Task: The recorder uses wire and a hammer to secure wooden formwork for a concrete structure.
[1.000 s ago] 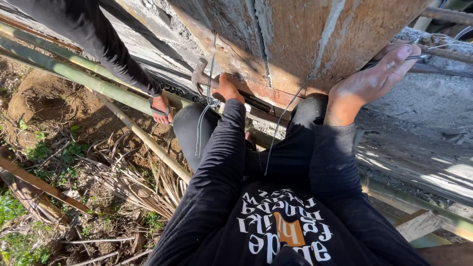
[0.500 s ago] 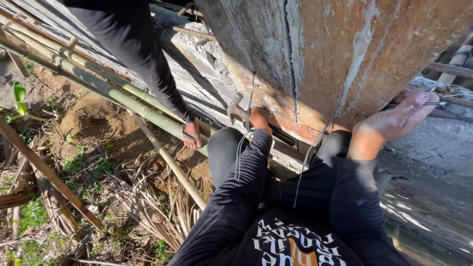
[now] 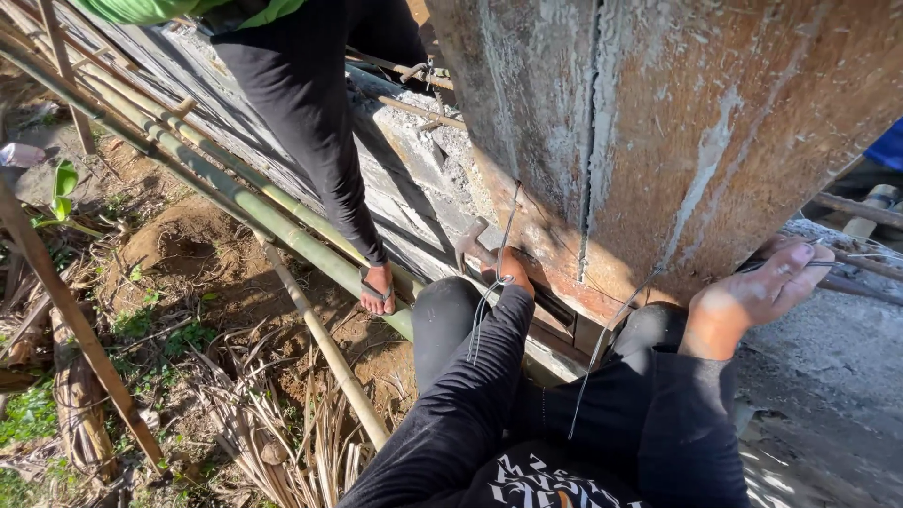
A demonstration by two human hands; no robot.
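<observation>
My left hand (image 3: 509,270) is closed around the handle of a claw-headed metal tool (image 3: 470,244), pressed against the bottom edge of a rusty brown formwork panel (image 3: 677,132). Thin tie wires (image 3: 489,306) hang from the panel over my black left sleeve. My right hand (image 3: 752,293) reaches out to the right on a concrete ledge (image 3: 828,376). Its fingers pinch a thin wire (image 3: 832,262). Another wire (image 3: 602,348) dangles between my arms.
Another person's black-trousered leg (image 3: 315,122) stands at the left, the sandalled foot (image 3: 378,287) on green bamboo scaffold poles (image 3: 282,226). A grey block wall (image 3: 414,179) runs behind it. Far below lie bare earth, dry palm leaves and a slanted wooden pole (image 3: 85,348).
The view has swung closer to the panel and rightward. My left hand stays at the panel's bottom edge. My right hand has stayed on the ledge. The other person's foot rests on the bamboo.
</observation>
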